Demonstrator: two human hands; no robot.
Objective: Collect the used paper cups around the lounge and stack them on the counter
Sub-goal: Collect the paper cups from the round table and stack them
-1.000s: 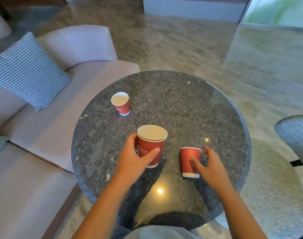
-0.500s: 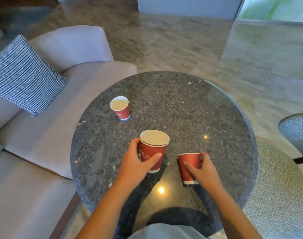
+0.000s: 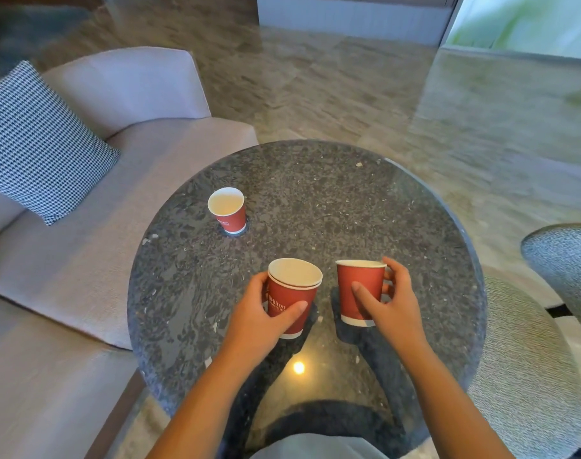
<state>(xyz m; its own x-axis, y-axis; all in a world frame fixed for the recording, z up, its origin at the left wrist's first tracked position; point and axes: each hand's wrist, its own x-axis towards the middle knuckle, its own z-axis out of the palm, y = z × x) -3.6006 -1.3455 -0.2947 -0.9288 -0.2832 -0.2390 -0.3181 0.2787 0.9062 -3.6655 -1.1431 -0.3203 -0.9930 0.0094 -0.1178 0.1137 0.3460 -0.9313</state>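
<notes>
Three red paper cups with white rims are over a round dark stone table (image 3: 365,207). My left hand (image 3: 259,319) is wrapped around a stack of two nested cups (image 3: 290,293), held upright just above the tabletop. My right hand (image 3: 390,303) grips a single red cup (image 3: 358,286), upright and lifted a little off the table, right of the stack. A third, smaller-looking cup (image 3: 228,208) stands alone on the table's far left part, apart from both hands.
A light grey sofa (image 3: 84,260) with a black-and-white checked cushion (image 3: 41,140) borders the table on the left. A speckled grey seat (image 3: 527,359) and another round seat (image 3: 567,256) lie to the right. Polished stone floor stretches beyond.
My right hand closed on the single cup and raised it off the table toward the stack. The left hand kept hold of the nested cups, nearly still.
</notes>
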